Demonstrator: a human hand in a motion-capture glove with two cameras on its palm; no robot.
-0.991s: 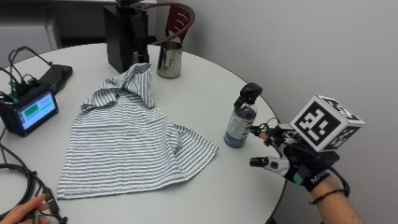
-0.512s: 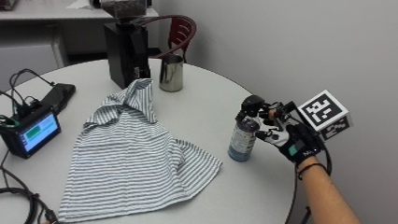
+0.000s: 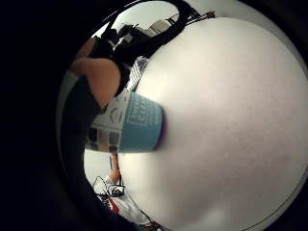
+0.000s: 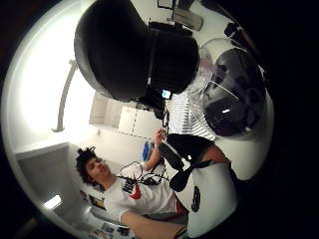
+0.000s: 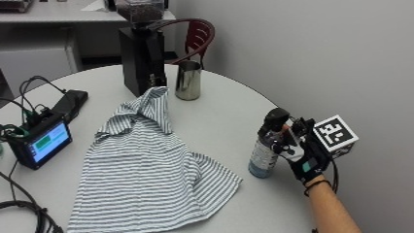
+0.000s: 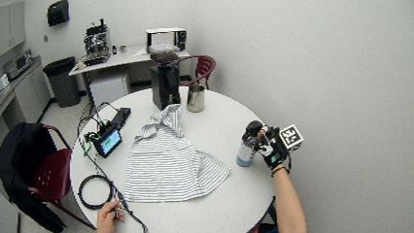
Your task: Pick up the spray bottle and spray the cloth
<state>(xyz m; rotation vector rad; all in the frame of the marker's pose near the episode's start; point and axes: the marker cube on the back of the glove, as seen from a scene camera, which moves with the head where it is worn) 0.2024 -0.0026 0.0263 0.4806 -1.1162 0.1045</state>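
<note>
Big white round table (image 5: 226,111), with the striped cloth (image 5: 148,165) spread across center-left of the frame. Spray bottle (image 5: 265,150) stands upright at right of center, just right of the cloth's corner, long axis vertical. Gloved right hand (image 5: 299,151) is wrapped around it, fingers curled on the body. Can't make out the nozzle direction or the trigger finger.

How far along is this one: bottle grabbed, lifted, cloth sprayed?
Done: the gloved right hand has reached the spray bottle and wraps it. In hand: the grasp; the bottle's base looks still on the table. Left: lifting it and spraying the striped cloth.
</note>
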